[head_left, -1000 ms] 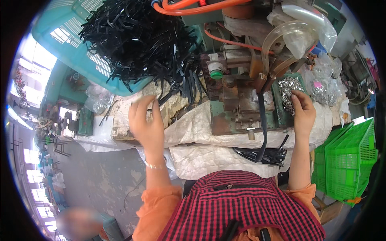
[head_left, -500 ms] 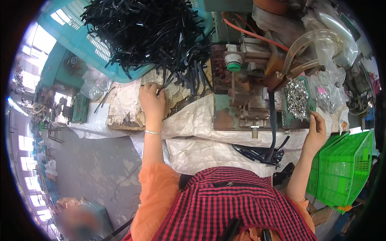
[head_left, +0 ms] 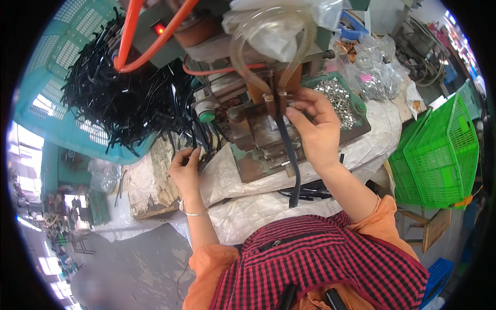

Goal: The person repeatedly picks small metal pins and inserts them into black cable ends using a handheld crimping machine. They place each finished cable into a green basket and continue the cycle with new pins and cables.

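Observation:
At the edge of the pile of loose black strips (head_left: 170,98), my left hand (head_left: 186,168) has its thumb and fingers pinched on the end of a black strip. My right hand (head_left: 318,129) reaches into the press machine (head_left: 258,134), fingertips closed together beside its tool head. Whatever they may hold is too small to make out. Just left of those fingers, another black strip (head_left: 289,160) hangs from the tool head over the machine's front edge. Small shiny metal pieces (head_left: 336,101) lie heaped in a green tray right behind my right hand.
A large turquoise basket (head_left: 39,98) holds most of the strips at the left. More strips (head_left: 312,190) lie on the white sheet (head_left: 232,212) below the machine. A green crate (head_left: 439,155) stands at the right. Orange tubing (head_left: 126,41) and clear hoses (head_left: 237,49) arch over the work area.
My right hand has moved left from beside the metal pieces to the press's tool head. The whole view has turned rightward. My left hand stays at the loose strips, now pinching one.

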`<state>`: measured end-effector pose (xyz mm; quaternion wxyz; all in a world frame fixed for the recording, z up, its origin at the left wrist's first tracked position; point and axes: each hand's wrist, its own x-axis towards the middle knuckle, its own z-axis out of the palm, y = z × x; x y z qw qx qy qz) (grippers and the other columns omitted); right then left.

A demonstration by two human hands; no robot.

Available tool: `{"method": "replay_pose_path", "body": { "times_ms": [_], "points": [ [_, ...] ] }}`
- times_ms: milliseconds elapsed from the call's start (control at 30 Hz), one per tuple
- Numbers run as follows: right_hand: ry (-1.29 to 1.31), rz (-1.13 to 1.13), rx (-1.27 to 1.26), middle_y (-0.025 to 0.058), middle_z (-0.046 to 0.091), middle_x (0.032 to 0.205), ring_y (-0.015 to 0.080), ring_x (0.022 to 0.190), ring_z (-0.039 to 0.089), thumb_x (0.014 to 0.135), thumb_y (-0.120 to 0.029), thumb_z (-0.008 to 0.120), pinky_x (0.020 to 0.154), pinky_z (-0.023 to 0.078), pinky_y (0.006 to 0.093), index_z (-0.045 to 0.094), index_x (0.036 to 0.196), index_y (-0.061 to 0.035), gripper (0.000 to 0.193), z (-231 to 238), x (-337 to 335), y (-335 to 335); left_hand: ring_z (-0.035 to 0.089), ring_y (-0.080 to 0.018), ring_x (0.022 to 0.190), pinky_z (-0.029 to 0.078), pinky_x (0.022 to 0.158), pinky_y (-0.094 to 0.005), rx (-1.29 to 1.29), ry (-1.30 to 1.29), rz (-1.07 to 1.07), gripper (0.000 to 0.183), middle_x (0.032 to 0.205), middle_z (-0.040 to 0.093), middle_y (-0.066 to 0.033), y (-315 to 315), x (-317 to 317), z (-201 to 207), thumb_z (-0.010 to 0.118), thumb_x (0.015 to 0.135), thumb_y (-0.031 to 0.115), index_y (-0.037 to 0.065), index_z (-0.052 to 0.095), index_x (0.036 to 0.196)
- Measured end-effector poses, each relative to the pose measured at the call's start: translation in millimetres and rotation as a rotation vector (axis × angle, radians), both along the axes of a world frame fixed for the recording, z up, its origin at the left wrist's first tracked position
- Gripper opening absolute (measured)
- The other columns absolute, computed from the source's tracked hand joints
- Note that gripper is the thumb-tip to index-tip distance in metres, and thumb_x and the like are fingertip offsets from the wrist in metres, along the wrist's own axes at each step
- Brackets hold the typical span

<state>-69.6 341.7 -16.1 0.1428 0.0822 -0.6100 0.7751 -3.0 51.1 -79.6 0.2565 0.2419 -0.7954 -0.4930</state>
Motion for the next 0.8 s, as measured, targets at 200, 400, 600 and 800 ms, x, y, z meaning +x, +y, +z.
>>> {"method": "replay_pose_path", "body": {
  "times_ms": [200, 400, 600, 800],
  "points": [
    [-0.183, 0.193, -0.238, 0.0085, 0.069, 0.115, 0.0126, 0.102, 0.066, 0.091, 0.004, 0.069, 0.090, 0.052, 0.0260, 0.057, 0.126, 0.0042, 0.037, 25.7, 8.8, -3.3, 0.062, -0.0136, 0.067, 0.052, 0.058, -0.0245, 0.294, 0.553, -0.061, 0.018, 0.088, 0.071, -0.0091, 47.1, -12.9, 52.4, 0.069, 0.096, 0.007, 0.001, 0.064, 0.112],
    [0.050, 0.180, 0.177, 0.0158, 0.067, 0.123, 0.0248, 0.120, 0.062, 0.089, -0.002, 0.068, 0.101, 0.049, 0.0358, 0.064, 0.127, -0.0006, 0.038, 33.5, 25.7, 21.6, 0.071, -0.0200, 0.074, 0.057, 0.059, -0.0282, -0.250, 0.881, -0.474, 0.012, 0.092, 0.073, -0.0153, 126.8, 10.3, 103.9, 0.067, 0.094, -0.001, 0.002, 0.066, 0.105],
    [0.068, -0.522, 1.350, 0.0201, 0.063, 0.133, 0.0398, 0.137, 0.049, 0.082, -0.015, 0.077, 0.107, 0.046, 0.0482, 0.073, 0.102, -0.0049, 0.023, -46.3, -21.9, 102.4, 0.065, -0.0179, 0.063, 0.047, 0.050, -0.0279, -0.864, 0.833, -0.664, 0.027, 0.099, 0.077, -0.0115, 155.2, -13.8, 91.4, 0.089, 0.072, 0.004, 0.007, 0.077, 0.096],
    [0.134, -0.446, 1.115, 0.0194, 0.069, 0.116, 0.0396, 0.124, 0.059, 0.081, -0.013, 0.078, 0.102, 0.048, 0.0467, 0.070, 0.091, -0.0024, 0.017, -68.1, -55.5, 119.5, 0.058, -0.0134, 0.053, 0.040, 0.045, -0.0269, -0.904, 0.907, -0.649, 0.025, 0.100, 0.076, -0.0089, 148.8, -22.8, 84.1, 0.088, 0.074, 0.010, 0.010, 0.075, 0.096]
  ]
}}
